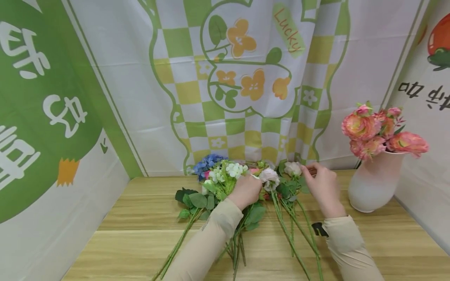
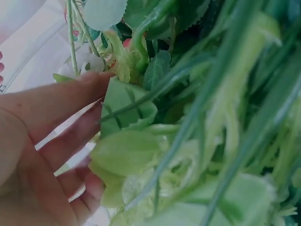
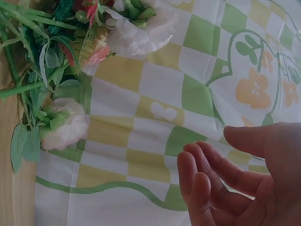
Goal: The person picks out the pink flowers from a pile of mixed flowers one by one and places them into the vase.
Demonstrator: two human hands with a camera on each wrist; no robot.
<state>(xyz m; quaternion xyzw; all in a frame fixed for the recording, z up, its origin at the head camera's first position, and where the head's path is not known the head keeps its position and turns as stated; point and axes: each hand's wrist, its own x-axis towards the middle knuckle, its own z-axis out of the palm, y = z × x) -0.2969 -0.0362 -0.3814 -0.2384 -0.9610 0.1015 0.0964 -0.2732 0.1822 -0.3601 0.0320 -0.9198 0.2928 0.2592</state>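
In the head view my left hand (image 1: 247, 191) reaches into a pile of artificial flowers, close to white hydrangea-like blooms (image 1: 236, 170) and a pale pink rose (image 1: 270, 178). The left wrist view shows its thumb against a green leaf (image 2: 126, 106), with other fingers partly behind leaves and yellow-green petals (image 2: 127, 150). Whether it pinches anything there is hidden. My right hand (image 1: 324, 190) is beside another pale rose (image 1: 292, 168) at the pile's right end. Its fingers (image 3: 221, 174) are loosely bent in the right wrist view, holding nothing, apart from the rose heads.
A white-pink vase (image 1: 376, 183) with coral flowers (image 1: 372, 130) stands at the right. Blue flowers (image 1: 209, 164) lie at the pile's left. Long green stems (image 1: 290, 234) run toward the front of the wooden table (image 1: 133, 218). A checked cloth (image 1: 232, 128) hangs behind.
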